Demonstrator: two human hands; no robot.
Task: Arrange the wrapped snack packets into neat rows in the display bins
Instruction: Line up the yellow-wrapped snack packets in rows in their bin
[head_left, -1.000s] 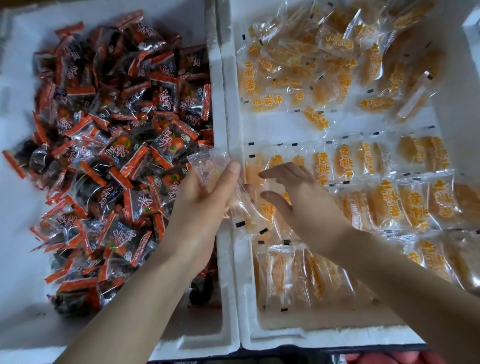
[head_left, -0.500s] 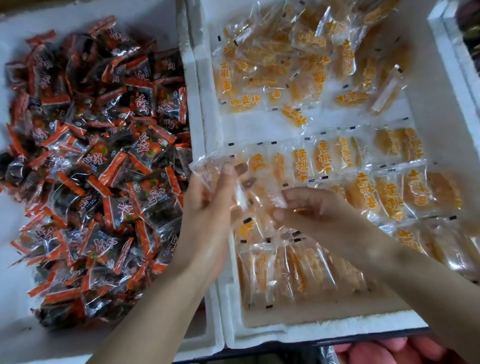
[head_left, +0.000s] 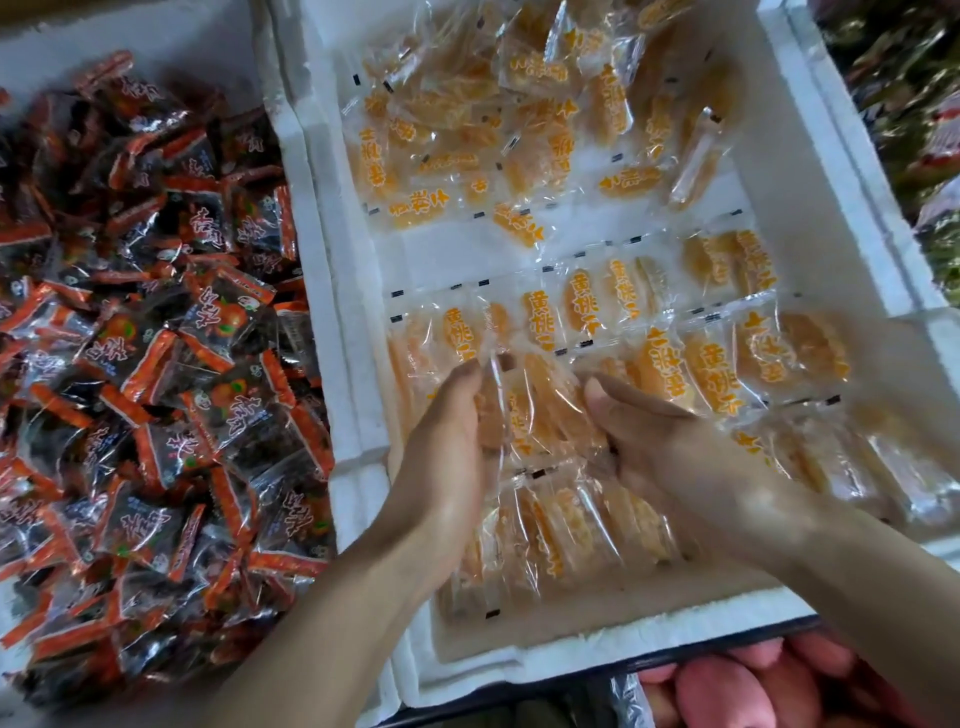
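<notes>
Clear packets of yellow dried fruit fill the white foam bin (head_left: 628, 647) on the right. A loose heap (head_left: 524, 104) lies at its far end, and overlapping rows (head_left: 576, 306) run across the middle and the near end (head_left: 550, 535). My left hand (head_left: 447, 447) and my right hand (head_left: 660, 447) face each other over the left part of a middle row. Between them they grip a small bunch of yellow packets (head_left: 535, 410), thumbs up and fingers curled under it. The fingertips are hidden by the wrappers.
The left foam bin (head_left: 208, 36) holds a jumbled heap of red-and-black packets (head_left: 156, 338). A foam wall (head_left: 332, 312) divides the two bins. More wrapped goods (head_left: 914, 104) lie past the right rim, and pink items (head_left: 727, 686) sit below the near edge.
Both hands moved from the dividing wall rightwards and down into the yellow bin. The packets they held apart are now pressed together in one bunch on the row.
</notes>
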